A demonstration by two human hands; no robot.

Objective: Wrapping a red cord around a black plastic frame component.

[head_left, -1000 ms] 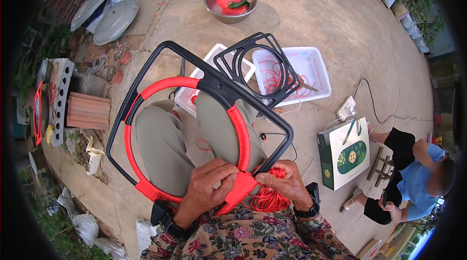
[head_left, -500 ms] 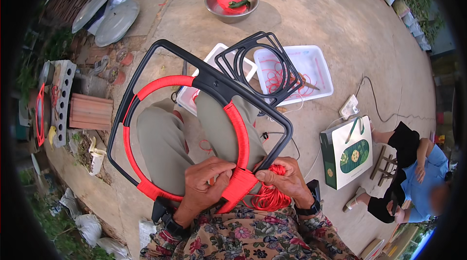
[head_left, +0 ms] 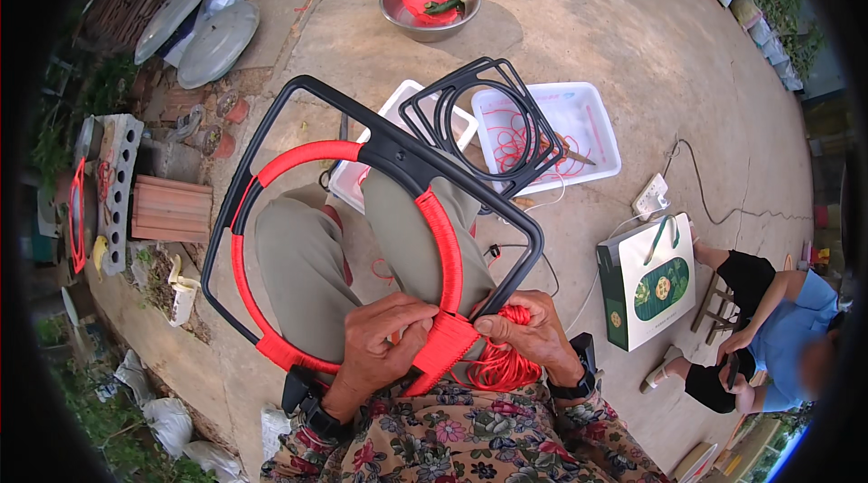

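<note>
A black rounded frame (head_left: 398, 126) with a ring inside lies tilted across my lap. Bright red cord is wound tightly over much of the ring (head_left: 307, 154) and over a broad section (head_left: 446, 345) at its near side. My left hand (head_left: 384, 338) is closed in a pinch beside this broad section, with a bit of red cord showing between its fingers. My right hand (head_left: 535, 338) grips the frame's near right part, its thumb against the edge of the winding. Below that hand hangs a loose bundle of red cord (head_left: 497, 367).
Beyond my knees, more black frames (head_left: 452, 89) lean across two white trays (head_left: 601, 135), one holding loose red cord. A metal bowl (head_left: 393, 8) stands farther off. At right are a power strip (head_left: 649, 198), a paper bag (head_left: 646, 325) and a seated person (head_left: 787, 329).
My hands and the frame stay almost still. The seated person at right has brought an arm down toward the hand holding a dark object.
</note>
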